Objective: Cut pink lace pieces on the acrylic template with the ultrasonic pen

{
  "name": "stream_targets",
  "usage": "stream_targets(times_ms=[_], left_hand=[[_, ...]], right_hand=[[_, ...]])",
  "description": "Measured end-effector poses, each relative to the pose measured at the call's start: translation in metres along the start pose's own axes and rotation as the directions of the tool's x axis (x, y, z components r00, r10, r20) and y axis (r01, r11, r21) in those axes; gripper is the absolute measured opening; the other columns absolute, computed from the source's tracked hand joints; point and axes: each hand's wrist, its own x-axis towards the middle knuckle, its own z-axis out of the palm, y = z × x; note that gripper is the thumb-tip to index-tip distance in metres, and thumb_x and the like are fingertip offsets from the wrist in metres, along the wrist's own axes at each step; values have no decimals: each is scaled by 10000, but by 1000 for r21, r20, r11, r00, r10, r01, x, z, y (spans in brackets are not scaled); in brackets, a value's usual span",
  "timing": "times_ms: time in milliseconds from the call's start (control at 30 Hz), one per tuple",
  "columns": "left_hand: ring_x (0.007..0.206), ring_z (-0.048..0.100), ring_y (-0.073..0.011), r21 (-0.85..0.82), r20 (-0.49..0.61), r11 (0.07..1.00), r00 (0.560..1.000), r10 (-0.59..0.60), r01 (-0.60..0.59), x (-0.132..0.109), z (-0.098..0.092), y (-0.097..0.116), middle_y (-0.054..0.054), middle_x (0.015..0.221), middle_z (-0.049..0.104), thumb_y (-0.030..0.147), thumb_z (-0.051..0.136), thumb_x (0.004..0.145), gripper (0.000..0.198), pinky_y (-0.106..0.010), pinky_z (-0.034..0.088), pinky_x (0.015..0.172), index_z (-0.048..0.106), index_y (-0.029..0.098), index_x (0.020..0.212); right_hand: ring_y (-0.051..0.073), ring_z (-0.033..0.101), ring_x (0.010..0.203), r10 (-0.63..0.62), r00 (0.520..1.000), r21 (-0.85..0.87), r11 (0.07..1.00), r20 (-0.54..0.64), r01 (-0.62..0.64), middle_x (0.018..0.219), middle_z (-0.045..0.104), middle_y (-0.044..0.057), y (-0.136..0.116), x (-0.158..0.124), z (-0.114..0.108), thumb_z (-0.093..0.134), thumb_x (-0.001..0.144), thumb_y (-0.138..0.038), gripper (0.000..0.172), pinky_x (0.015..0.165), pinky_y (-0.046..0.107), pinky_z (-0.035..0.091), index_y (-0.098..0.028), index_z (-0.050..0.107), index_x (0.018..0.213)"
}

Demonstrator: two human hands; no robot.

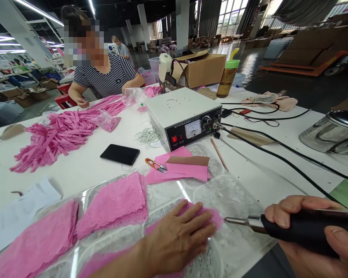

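Observation:
My left hand [178, 235] lies flat with fingers spread on a pink fabric piece [217, 217], pressing it against a clear plastic template [237, 193]. My right hand [310, 227] is wrapped around the black handle of an ultrasonic cutter [295, 227]. Its thin metal tip meets or nearly meets the right corner of the pink piece. Part of that fabric is hidden under my left hand and forearm. To the left, stacks of pink lace-edged fabric [114, 202] rest on the template.
The cutter's generator box [185, 112] stands behind, with black cables running right. Nearby are thread snips [156, 165], a phone [120, 154], a pencil [219, 154] and a metal canister [333, 131]. Pink strips [58, 135] lie before a seated person [108, 73]. A bottle [228, 79] stands behind.

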Motion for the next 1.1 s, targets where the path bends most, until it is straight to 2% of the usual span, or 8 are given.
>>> stream_targets(times_ms=[67,133,433,600,800,1000,1100], left_hand=[[1367,355,-235,8,6,1000,1000,2,-2,0,0,0,-30,1471,424,372,331,1029,426,-432,282,1117,395,194,1411],[1366,360,-235,14,3,1000,1000,4,-4,0,0,0,-46,1464,433,372,342,1027,430,-434,282,1119,394,193,1414],[1361,373,-232,26,-31,999,999,23,-23,1,-1,-1,-45,1447,454,369,382,1015,440,-444,296,1115,384,189,1417],[1369,355,-232,26,-2,999,1000,18,-18,1,-1,0,-45,1462,435,369,346,1026,439,-453,271,1131,376,189,1425],[1380,332,-231,27,19,999,1000,20,-20,1,-1,0,-30,1475,417,373,318,1032,448,-471,262,1134,341,194,1442],[1380,333,-220,33,17,999,1000,13,-13,1,-2,0,-16,1477,412,366,314,1034,442,-459,257,1140,335,202,1445],[1381,332,-222,37,25,999,999,21,-22,2,-4,0,-22,1479,410,357,309,1036,433,-453,243,1147,352,196,1435]], right_hand=[[191,452,528,129,987,241,965,-93,-104,787,433,47,1,0,1,290,885,-270,289,454,370,443,-270,556,998],[194,467,530,191,974,327,934,-122,-142,768,454,47,0,0,1,364,858,-276,220,457,380,454,-263,571,934],[187,470,538,154,985,263,956,-79,-128,774,446,42,-2,-1,2,382,863,-262,195,490,381,502,-264,553,957],[196,487,569,121,992,278,954,-20,-111,803,441,43,-1,-2,2,414,841,-244,201,527,391,516,-265,542,994],[200,481,571,125,992,218,969,-22,-118,787,445,37,-6,-2,4,411,863,-284,166,543,389,496,-281,538,970],[202,506,560,148,988,274,953,-39,-132,755,499,43,-11,1,9,519,841,-312,113,520,380,503,-278,576,932],[180,493,582,192,980,344,925,-56,-162,764,512,25,-18,-1,16,563,820,-304,104,563,343,517,-270,586,916]])
